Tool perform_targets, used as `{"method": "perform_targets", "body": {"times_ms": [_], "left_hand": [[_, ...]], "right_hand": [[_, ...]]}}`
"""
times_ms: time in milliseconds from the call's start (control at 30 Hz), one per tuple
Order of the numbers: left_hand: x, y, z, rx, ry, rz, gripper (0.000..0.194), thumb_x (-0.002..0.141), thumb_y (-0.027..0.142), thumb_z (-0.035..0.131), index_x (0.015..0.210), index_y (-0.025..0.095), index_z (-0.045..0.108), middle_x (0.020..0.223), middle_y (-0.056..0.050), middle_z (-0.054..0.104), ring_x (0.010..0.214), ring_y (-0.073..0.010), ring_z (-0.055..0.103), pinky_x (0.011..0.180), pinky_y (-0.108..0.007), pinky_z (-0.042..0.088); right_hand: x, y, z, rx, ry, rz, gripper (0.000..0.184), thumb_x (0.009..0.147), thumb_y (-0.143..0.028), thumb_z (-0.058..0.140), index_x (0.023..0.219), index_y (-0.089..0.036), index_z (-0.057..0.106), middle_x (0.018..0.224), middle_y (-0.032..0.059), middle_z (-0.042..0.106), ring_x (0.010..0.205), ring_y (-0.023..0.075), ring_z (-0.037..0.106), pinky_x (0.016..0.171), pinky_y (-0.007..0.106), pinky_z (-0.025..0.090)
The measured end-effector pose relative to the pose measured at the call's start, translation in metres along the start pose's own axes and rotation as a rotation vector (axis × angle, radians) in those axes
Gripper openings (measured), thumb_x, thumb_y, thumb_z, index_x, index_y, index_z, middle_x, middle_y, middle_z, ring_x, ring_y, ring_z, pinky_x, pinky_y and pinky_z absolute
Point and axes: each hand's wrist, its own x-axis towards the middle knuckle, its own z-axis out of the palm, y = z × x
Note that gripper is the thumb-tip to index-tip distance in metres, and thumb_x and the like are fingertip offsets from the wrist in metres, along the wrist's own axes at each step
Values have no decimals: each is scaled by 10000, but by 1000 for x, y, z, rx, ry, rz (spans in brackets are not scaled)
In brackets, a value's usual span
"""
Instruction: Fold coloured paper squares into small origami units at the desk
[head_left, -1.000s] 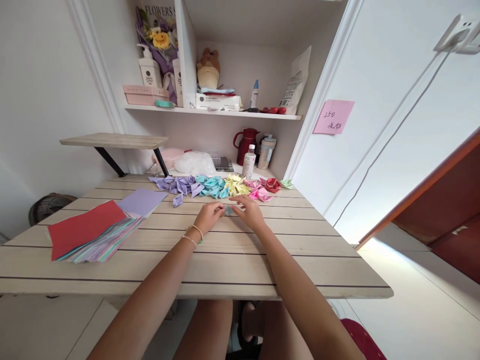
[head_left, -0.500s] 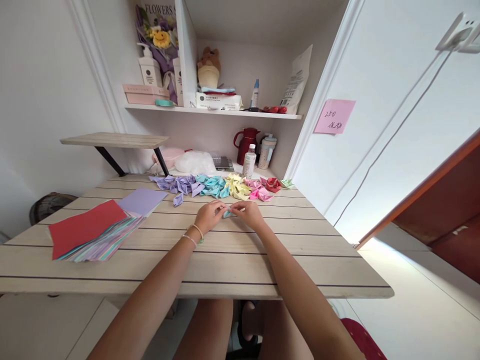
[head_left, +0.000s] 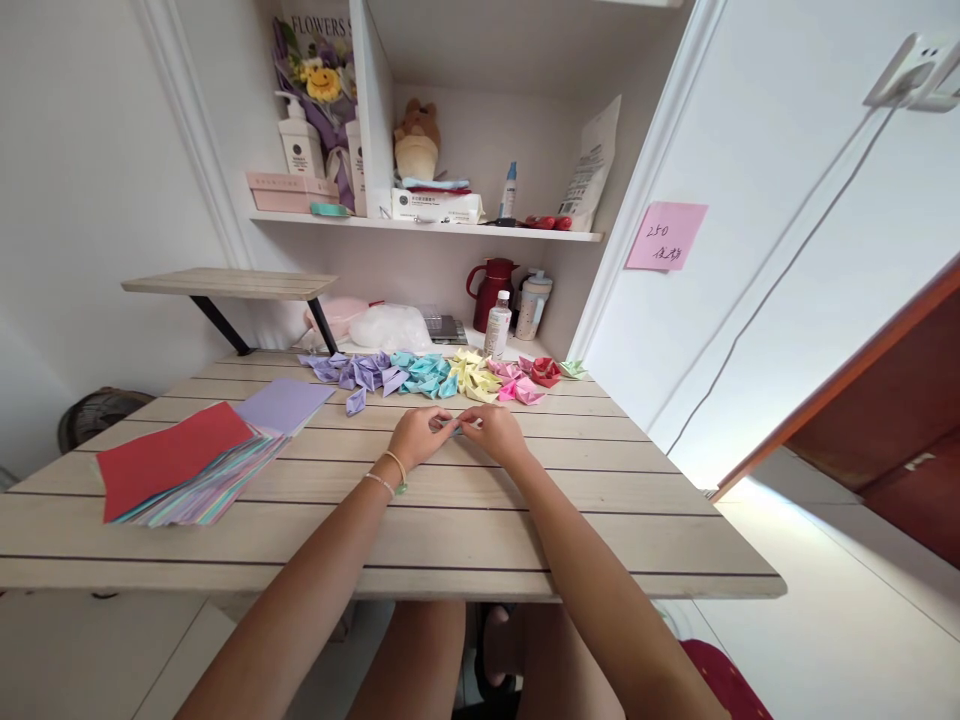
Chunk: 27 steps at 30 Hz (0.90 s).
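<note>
Between my fingertips is a small piece of folded light-blue paper (head_left: 454, 430), mostly covered by the fingers. My left hand (head_left: 421, 434), with two bracelets at its wrist, pinches the paper's left side. On the right side my right hand (head_left: 491, 430) pinches it too, the fingertips of both hands close together just above the table (head_left: 465, 530). Beyond the hands lies a row of folded paper pieces: purple ones (head_left: 364, 372), blue ones (head_left: 426, 374), yellow ones (head_left: 474, 376), pink ones (head_left: 517, 380), a red one (head_left: 545, 372) and a pale green one (head_left: 574, 369).
At the left lies a fanned stack of coloured paper (head_left: 180, 455) with a red sheet on top, beside a purple sheet (head_left: 289, 402). A small raised shelf (head_left: 232, 282) stands behind it. A bottle (head_left: 497, 325) and a red jug (head_left: 491, 290) stand at the back.
My fingertips have drawn closer together over the light-blue paper, and less of it shows now. The row of folded pieces and the paper stack have not moved.
</note>
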Motion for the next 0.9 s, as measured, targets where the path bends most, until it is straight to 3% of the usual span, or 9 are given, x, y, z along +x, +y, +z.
{"method": "perform_targets", "body": {"times_ms": [200,400,533,700,900], "left_hand": [[-2,0,5,-93,25,-59,124,683,237,666,779,184,724,786,-65,722,716,-207,668,722,-325,538],[-1,-3,5,-69,81,-74,111,642,186,668,736,188,727,748,-50,723,696,-206,664,722,-318,538],[3,-3,3,-213,123,-151,143,671,214,646,779,165,726,803,-63,722,750,-212,671,734,-334,545],[8,-3,0,-542,119,-334,266,675,318,685,868,134,702,852,-74,716,789,-210,670,718,-339,554],[8,-4,-1,-712,-7,-382,493,539,290,816,971,114,655,892,-86,704,763,-158,658,767,-318,531]], "right_hand": [[-2,-6,-2,-119,97,-80,103,767,-228,609,771,-250,710,921,38,685,873,207,597,696,288,451],[-2,-11,-1,-180,38,-187,109,764,-182,599,739,-220,698,840,65,675,830,213,579,747,304,439],[-3,-11,1,-170,39,-88,99,766,-197,591,776,-231,684,748,49,672,773,203,590,683,285,433],[0,-4,3,45,49,10,86,786,-236,573,803,-222,656,750,25,686,701,165,608,659,275,448],[3,3,5,362,102,88,202,784,-350,562,810,-168,646,712,34,678,666,155,619,611,260,470]]}}
